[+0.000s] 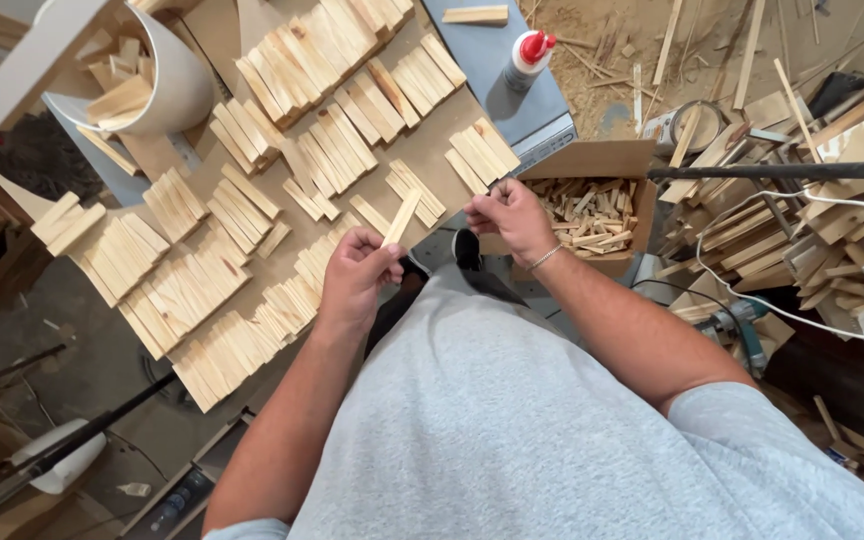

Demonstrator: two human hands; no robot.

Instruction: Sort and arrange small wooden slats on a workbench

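My left hand [357,275] pinches a short, pale wooden strip [401,217] that points up and away from me. My right hand [508,215] hovers just to its right, fingers curled near the strip's top end; whether it holds a small piece I cannot tell. Both hands hang over the near edge of a brown board [422,140] covered with several rows of similar wooden strips [317,150]. Right beside my right hand stands an open cardboard box [597,160] full of small wood offcuts.
A white glue bottle with a red cap [529,55] stands on a grey surface at the back. At the upper left is a white bucket [167,85] holding wood pieces. Scrap wood, a white cable [802,320] and a power tool [737,325] crowd the right side.
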